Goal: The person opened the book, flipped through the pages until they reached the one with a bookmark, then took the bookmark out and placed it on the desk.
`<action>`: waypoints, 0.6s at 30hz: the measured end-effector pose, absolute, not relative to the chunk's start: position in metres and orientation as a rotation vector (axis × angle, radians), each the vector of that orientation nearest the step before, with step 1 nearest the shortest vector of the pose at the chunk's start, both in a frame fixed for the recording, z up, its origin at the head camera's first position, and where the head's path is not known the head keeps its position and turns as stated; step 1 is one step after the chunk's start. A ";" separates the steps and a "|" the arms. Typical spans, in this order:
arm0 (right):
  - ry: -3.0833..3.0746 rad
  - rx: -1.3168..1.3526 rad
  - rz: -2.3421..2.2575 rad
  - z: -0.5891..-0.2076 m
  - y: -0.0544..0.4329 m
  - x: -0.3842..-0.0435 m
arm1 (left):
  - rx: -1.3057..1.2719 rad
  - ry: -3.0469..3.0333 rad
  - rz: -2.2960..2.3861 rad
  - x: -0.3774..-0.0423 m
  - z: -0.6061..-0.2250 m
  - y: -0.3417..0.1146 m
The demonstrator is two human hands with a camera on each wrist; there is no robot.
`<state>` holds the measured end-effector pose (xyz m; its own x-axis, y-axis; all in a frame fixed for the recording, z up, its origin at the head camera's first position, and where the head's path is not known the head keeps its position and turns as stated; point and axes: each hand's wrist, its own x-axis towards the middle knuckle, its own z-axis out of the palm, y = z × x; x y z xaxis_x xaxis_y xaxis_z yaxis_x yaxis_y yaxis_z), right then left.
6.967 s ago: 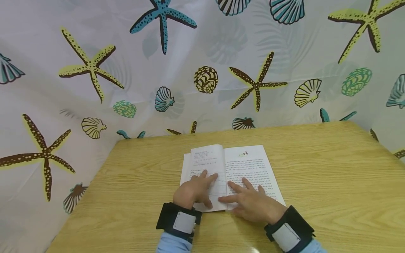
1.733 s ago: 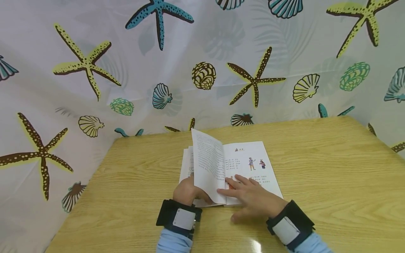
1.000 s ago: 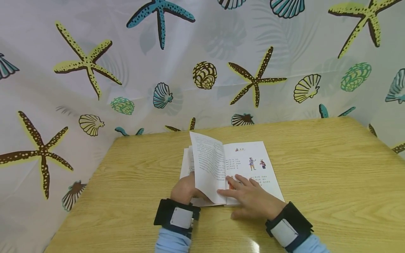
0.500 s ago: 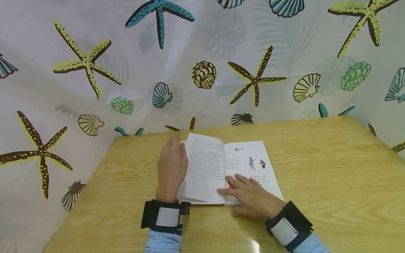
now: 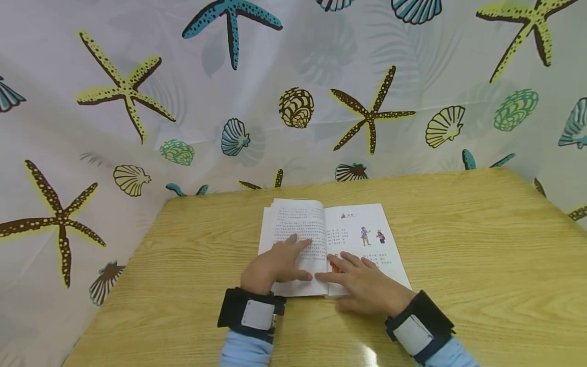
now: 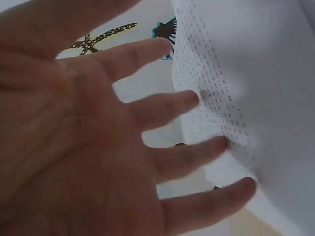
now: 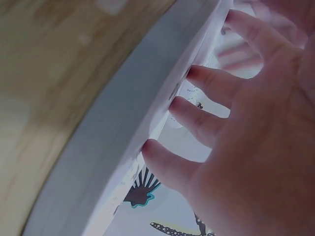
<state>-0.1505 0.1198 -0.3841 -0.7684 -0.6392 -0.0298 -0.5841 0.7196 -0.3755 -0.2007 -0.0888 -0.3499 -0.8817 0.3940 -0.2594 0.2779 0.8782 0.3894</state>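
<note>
An open book lies on the table with dense print on its left page and small coloured figures on its right page. My left hand rests on the lower left page, fingers spread. In the left wrist view the fingertips of the left hand touch the printed paper. Across the lower right page and near the spine lies my right hand, its fingers spread and partly covering a red figure. The right wrist view has the right hand touching the page with its fingertips.
The wooden table extends on every side of the book. Behind it hangs a white cloth printed with starfish and shells. Each wrist wears a black band over a light blue sleeve.
A leaf that stood raised on the left side now lies flat. My left hand went from under it to its outer edge, then onto the page. The right hand stayed nearly still recently.
</note>
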 end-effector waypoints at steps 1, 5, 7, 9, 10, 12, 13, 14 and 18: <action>2.766 -0.988 -0.521 -0.384 0.120 -0.151 | 0.449 2.676 0.477 -0.200 -0.352 -0.088; 2.761 -0.979 -0.523 -0.384 0.119 -0.150 | 0.363 2.640 0.437 -0.199 -0.359 -0.084; 2.757 -0.971 -0.529 -0.384 0.119 -0.150 | 0.361 2.649 0.408 -0.198 -0.360 -0.082; 2.757 -0.963 -0.538 -0.383 0.118 -0.150 | 0.359 2.662 0.378 -0.198 -0.360 -0.080; 2.758 -0.959 -0.542 -0.383 0.118 -0.150 | 0.358 2.667 0.367 -0.197 -0.360 -0.079; 2.767 -0.955 -0.545 -0.383 0.119 -0.151 | 0.349 2.673 0.356 -0.197 -0.359 -0.078; 2.770 -0.952 -0.551 -0.383 0.119 -0.152 | 0.347 2.675 0.349 -0.197 -0.359 -0.077; 2.773 -0.945 -0.562 -0.382 0.119 -0.152 | 0.344 2.673 0.342 -0.197 -0.358 -0.077; 2.784 -0.916 -0.592 -0.382 0.125 -0.156 | 0.325 2.665 0.339 -0.195 -0.358 -0.076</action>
